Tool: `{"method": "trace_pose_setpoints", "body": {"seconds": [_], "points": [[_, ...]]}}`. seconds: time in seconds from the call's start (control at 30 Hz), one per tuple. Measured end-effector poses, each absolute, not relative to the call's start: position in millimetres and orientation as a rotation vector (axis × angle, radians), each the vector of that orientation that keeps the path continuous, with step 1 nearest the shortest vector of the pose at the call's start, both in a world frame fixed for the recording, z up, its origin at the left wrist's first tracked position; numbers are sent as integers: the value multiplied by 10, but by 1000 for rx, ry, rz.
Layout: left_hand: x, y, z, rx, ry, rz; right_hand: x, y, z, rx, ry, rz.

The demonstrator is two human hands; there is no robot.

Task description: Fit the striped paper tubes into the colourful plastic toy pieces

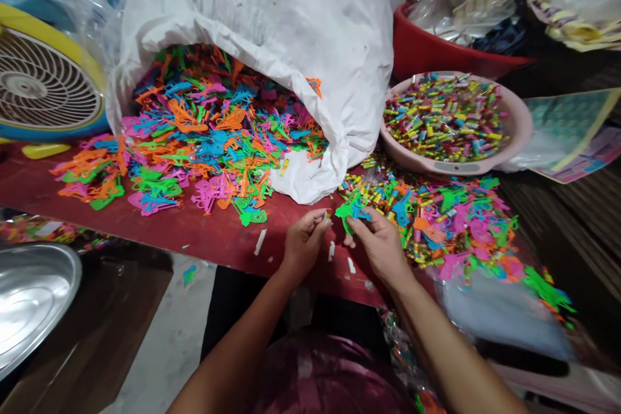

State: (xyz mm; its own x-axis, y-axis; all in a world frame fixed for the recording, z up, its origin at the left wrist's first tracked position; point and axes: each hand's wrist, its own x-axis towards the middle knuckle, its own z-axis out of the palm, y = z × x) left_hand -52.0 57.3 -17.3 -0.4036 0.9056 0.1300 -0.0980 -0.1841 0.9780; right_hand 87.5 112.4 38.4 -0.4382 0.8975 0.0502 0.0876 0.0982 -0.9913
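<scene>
Above the front edge of the red table (204, 233), my left hand (305, 240) pinches a small item, too tiny to make out well. My right hand (381, 242) is closed on green and blue plastic pieces (350, 210), held just right of my left fingertips. Colourful plastic pieces (233, 136) spill from a white sack (291, 19) behind and left of my hands. To the right of my right hand lies a mixed pile (436, 226) of similar pieces and small wrapped tubes. A pink basin (519, 123) behind it holds many such tubes.
A yellow and blue fan (43, 84) stands at the left. Below it is a shiny metal bowl (33, 297). A red tub (412, 45) with plastic bags sits at the back right. Clear plastic bags (499, 310) lie at the right front, and white scraps (261, 241) near the table edge.
</scene>
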Motion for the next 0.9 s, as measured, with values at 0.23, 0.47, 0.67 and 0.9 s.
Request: {"method": "trace_pose_setpoints", "body": {"seconds": [0.23,0.47,0.67,0.9], "points": [[-544,566,-202,1073,1335,1724,809,1043,379,-1032,-1857,1051],[-569,550,-197,1111,1316,1721,851,1059,383,-1000,-1956,1004],[-570,536,-187,1178,1352,1688,858,1050,391,-1010,-1981,923],[-578,526,-167,1278,1481,1671,847,964,470,-973,-2176,612]]}}
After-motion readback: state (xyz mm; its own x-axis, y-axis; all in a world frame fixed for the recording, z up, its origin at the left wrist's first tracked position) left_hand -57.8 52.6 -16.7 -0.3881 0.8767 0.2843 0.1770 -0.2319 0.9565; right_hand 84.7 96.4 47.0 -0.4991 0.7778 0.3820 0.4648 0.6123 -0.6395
